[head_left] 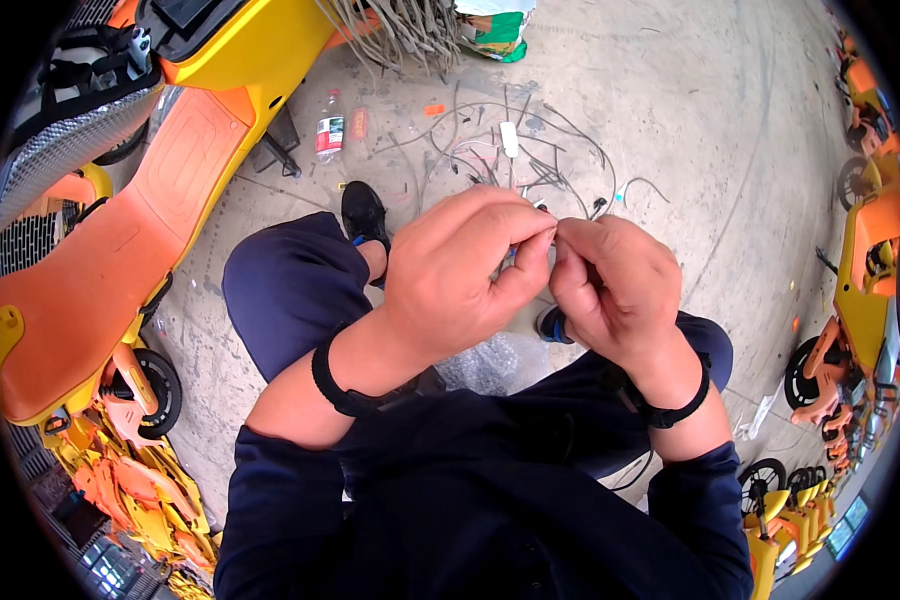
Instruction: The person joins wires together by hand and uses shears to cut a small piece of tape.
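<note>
Both hands are raised in front of my chest and meet at the fingertips. My left hand [460,265] is closed, thumb and forefinger pinched together. Against it my right hand [620,280] is closed in a similar pinch. Whatever sits between the fingers is tiny and mostly hidden; only a dark speck shows near the left fingertips. Beyond the hands, loose dark cables [580,135] and wire pieces lie scattered on the concrete floor. Among them is a small white elongated object [510,140].
A yellow and orange scooter body [185,170] stands close on the left. Near it lies a clear bottle [330,128]. A bundle of grey cables [400,35] and a green-white bag [497,35] are at the far side. Clear plastic wrap [495,362] lies between my legs. More scooters [860,260] line the right.
</note>
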A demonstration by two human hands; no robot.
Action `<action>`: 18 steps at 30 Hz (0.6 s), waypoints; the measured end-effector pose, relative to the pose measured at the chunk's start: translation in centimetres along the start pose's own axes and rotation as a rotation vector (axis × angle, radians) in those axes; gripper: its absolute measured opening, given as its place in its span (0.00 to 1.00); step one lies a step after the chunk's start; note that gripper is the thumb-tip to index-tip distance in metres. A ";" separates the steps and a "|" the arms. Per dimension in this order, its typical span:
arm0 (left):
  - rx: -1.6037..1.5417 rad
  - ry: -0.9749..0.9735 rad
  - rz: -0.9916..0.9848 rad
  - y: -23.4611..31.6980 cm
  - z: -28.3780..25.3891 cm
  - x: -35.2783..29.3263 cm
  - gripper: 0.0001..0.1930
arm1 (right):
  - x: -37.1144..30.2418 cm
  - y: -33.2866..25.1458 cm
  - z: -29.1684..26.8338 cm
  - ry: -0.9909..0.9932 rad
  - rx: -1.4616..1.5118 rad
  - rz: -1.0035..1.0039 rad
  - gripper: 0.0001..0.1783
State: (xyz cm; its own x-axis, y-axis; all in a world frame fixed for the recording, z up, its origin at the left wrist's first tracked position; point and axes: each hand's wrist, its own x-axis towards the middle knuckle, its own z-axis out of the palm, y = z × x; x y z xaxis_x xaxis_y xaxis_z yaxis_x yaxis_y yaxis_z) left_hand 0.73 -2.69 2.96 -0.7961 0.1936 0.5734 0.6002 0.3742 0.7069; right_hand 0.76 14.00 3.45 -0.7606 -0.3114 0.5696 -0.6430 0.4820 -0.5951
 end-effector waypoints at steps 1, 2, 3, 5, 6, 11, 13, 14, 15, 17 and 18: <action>0.000 0.001 0.000 0.0 0.0 0.1 0.07 | 0.1 0.0 0.0 0.007 -0.005 0.001 0.12; -0.005 -0.003 0.004 0.0 0.0 0.1 0.07 | 0.1 0.0 0.0 0.007 -0.005 0.001 0.12; -0.010 -0.006 0.008 0.0 -0.1 0.2 0.07 | 0.1 0.1 -0.1 0.006 -0.004 -0.003 0.12; -0.015 -0.006 -0.002 0.1 -0.1 0.2 0.06 | 0.1 0.1 -0.1 0.005 -0.004 -0.007 0.13; -0.019 -0.005 -0.012 0.1 0.0 0.2 0.06 | 0.0 0.1 0.0 0.003 -0.007 -0.009 0.13; -0.020 0.013 -0.015 0.1 0.1 0.0 0.07 | 0.0 0.1 0.1 -0.003 -0.016 -0.019 0.12; -0.013 0.017 -0.015 0.1 0.2 -0.1 0.07 | 0.0 0.1 0.1 0.005 -0.015 -0.021 0.12; -0.007 0.027 -0.012 0.0 0.2 -0.1 0.07 | 0.1 0.0 0.1 0.005 -0.015 -0.022 0.12; 0.000 0.036 -0.008 0.0 0.2 -0.2 0.07 | 0.1 -0.1 0.1 0.002 -0.006 -0.014 0.12; 0.007 0.058 -0.017 0.1 0.3 0.0 0.07 | 0.1 -0.2 0.0 -0.001 0.003 -0.006 0.12; 0.013 0.079 -0.025 0.1 0.4 0.1 0.07 | 0.1 -0.3 0.0 0.007 0.016 0.015 0.11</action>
State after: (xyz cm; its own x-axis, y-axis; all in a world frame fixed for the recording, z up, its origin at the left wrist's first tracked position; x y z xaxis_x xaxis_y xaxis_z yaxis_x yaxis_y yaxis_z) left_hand 0.64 -2.31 2.94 -0.8019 0.1121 0.5868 0.5786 0.3903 0.7161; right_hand 0.88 13.80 3.66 -0.7694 -0.2989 0.5646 -0.6332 0.4734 -0.6123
